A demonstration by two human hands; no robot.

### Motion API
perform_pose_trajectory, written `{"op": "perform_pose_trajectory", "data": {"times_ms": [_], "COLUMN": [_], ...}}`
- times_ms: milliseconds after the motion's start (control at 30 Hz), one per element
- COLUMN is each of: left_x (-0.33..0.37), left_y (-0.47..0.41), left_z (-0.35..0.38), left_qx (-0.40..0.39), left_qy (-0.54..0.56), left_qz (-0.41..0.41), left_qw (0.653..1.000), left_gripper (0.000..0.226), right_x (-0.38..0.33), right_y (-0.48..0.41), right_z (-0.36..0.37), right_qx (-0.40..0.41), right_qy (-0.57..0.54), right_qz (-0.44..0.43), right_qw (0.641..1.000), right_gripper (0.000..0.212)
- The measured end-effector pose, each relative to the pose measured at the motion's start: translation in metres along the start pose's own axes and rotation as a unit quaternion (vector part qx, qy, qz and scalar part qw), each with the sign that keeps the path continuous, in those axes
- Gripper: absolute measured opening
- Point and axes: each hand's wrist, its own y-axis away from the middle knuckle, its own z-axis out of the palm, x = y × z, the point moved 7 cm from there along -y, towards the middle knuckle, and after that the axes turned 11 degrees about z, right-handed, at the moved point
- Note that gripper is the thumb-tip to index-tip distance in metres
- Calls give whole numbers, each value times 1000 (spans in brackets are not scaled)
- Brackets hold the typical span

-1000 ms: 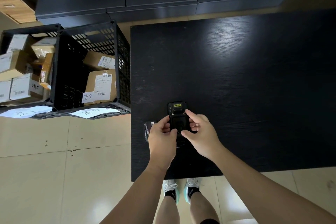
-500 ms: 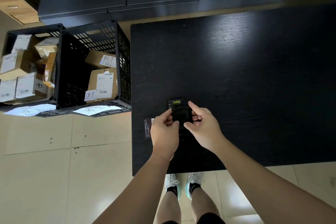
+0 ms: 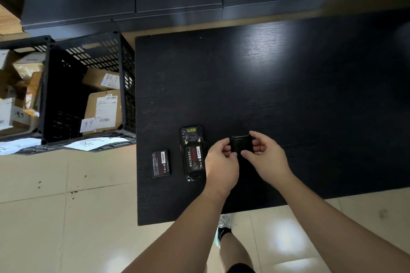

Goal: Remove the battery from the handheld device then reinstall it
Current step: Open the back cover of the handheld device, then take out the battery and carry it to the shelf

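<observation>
The back cover [image 3: 240, 143] is now off the device [image 3: 192, 152] — your left hand [image 3: 221, 166] and right hand [image 3: 265, 157] pinch its edges; it looks light, thin and bendy — hold it by the rims.

Two batteries [image 3: 161, 163] [image 3: 194, 159], one device [image 3: 192, 139], two crates [image 3: 88, 86] [image 3: 24, 46]

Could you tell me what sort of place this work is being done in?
Probably a warehouse or parcel-handling room: black plastic crates hold labelled cardboard parcels, with handwritten paper slips on them, beside a plain black table on a tiled floor.
</observation>
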Motion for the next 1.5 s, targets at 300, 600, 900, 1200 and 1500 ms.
{"op": "perform_pose_trajectory", "data": {"times_ms": [300, 600, 900, 1200, 1500], "left_x": [3, 4, 7, -3, -26], "left_y": [-6, -5, 1, 18, 24], "left_z": [27, 34, 25, -85, -127], "left_qx": [-51, -103, -111, 27, 20], "left_qy": [-53, -98, -98, -96, -189], "left_qz": [4, 7, 17, 77, 141], "left_qw": [997, 990, 989, 992, 972], "left_gripper": [48, 51, 50, 41, 44], "right_x": [2, -1, -4, -26, -38], "right_y": [-6, -4, 1, 58, 63], "right_z": [-8, -6, -5, 57, 98], "right_qx": [48, 45, 46, -4, -55], "right_qy": [69, 102, 129, 76, 80], "right_qz": [-13, -7, -15, -156, -203], "right_qw": [996, 994, 991, 985, 974], "right_gripper": [66, 66, 69, 54, 48]}}
